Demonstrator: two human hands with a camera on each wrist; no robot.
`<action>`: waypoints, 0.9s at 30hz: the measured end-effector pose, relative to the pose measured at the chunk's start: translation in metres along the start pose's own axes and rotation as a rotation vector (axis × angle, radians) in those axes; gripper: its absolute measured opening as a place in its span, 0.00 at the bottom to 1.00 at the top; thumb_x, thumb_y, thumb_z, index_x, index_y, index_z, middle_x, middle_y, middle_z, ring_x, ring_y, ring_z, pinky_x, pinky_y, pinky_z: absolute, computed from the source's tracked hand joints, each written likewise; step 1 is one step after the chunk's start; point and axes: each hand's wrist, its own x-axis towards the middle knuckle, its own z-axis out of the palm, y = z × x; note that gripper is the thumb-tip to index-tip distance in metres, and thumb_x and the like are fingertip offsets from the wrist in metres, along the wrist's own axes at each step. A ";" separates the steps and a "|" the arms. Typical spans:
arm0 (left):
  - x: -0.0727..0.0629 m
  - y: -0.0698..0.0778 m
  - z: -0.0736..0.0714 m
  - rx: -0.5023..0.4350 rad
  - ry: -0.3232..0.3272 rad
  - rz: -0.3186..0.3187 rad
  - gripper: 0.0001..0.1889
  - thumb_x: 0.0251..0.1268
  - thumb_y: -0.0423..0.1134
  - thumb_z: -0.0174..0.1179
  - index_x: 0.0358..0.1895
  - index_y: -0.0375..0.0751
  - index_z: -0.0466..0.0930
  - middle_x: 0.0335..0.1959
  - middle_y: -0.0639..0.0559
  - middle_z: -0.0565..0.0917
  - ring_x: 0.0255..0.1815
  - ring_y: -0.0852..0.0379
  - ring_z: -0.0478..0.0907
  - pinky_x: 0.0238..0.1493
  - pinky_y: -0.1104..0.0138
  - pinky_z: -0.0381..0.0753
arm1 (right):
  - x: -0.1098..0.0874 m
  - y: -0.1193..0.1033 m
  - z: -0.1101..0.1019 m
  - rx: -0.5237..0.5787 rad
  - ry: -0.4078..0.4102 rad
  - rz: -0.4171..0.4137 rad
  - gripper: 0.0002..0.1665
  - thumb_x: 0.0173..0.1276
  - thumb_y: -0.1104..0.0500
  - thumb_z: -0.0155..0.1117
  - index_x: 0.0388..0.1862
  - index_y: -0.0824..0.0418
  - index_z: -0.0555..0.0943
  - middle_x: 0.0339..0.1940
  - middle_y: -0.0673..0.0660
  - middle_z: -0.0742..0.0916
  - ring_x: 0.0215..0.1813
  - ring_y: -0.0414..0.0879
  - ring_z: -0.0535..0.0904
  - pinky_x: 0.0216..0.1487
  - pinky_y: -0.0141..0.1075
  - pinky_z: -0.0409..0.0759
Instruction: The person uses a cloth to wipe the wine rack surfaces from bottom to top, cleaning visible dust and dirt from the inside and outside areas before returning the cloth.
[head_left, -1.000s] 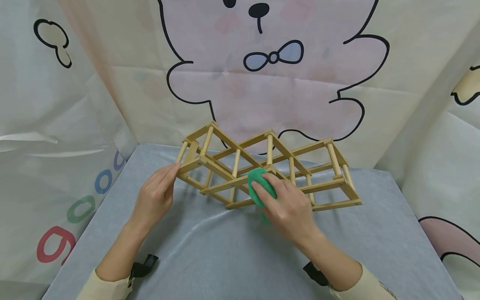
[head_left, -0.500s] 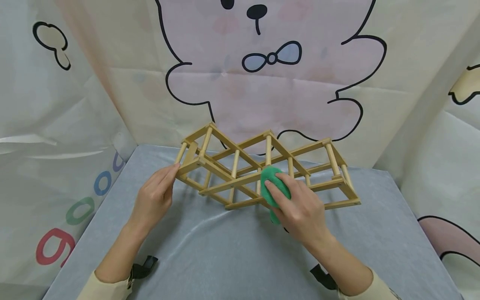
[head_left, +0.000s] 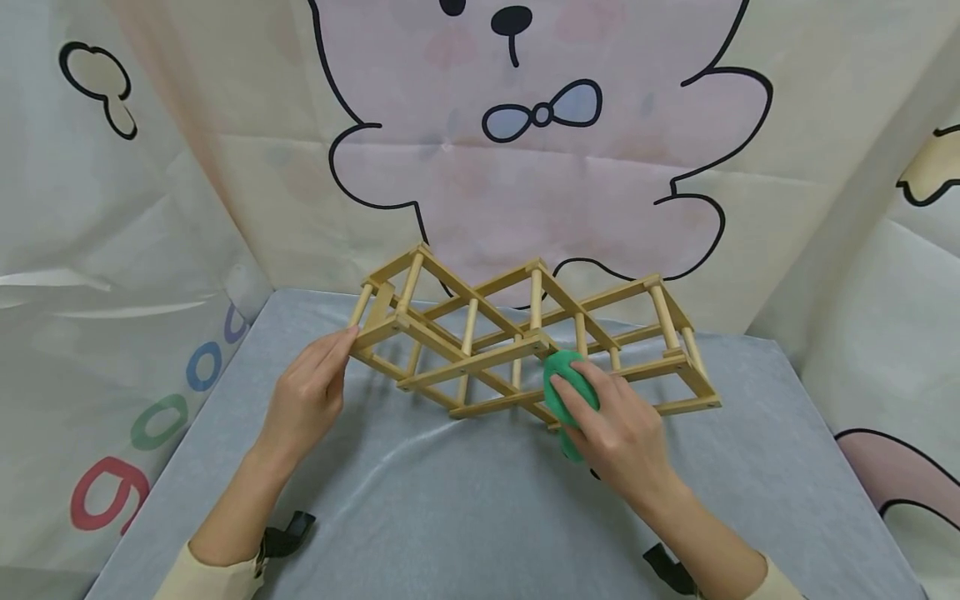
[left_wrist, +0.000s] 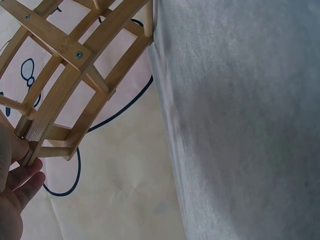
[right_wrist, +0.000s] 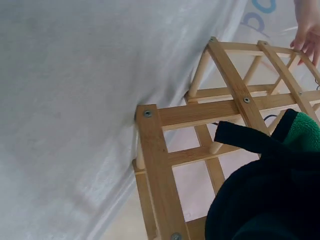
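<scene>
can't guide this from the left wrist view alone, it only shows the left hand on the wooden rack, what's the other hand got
Observer: The right hand holds a green cloth.
Operator: ok and where is it
Observer: In the head view it covers part of the near side of the wooden rack, a little right of the middle.
Operator: is any hand on the right end
Observer: No, the head view shows no hand on the right end.
</scene>
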 end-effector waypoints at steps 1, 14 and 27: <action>0.000 0.000 0.000 0.000 -0.002 -0.001 0.32 0.57 0.10 0.63 0.67 0.31 0.80 0.55 0.35 0.86 0.53 0.35 0.84 0.59 0.51 0.83 | -0.002 0.000 0.000 -0.006 0.001 -0.003 0.20 0.83 0.53 0.52 0.56 0.62 0.88 0.53 0.69 0.86 0.35 0.65 0.85 0.28 0.57 0.88; -0.001 0.000 -0.002 0.030 -0.043 0.013 0.31 0.61 0.12 0.62 0.69 0.30 0.78 0.55 0.32 0.85 0.53 0.34 0.84 0.59 0.50 0.84 | -0.031 0.008 -0.018 -0.035 -0.168 0.014 0.32 0.52 0.66 0.83 0.58 0.64 0.86 0.54 0.71 0.85 0.36 0.66 0.84 0.31 0.57 0.89; -0.001 -0.001 -0.002 0.033 -0.037 0.013 0.30 0.61 0.12 0.61 0.68 0.29 0.78 0.55 0.32 0.85 0.53 0.33 0.84 0.58 0.49 0.84 | -0.039 0.030 -0.034 -0.077 0.020 -0.018 0.22 0.84 0.53 0.52 0.53 0.65 0.89 0.50 0.73 0.86 0.31 0.69 0.82 0.23 0.60 0.85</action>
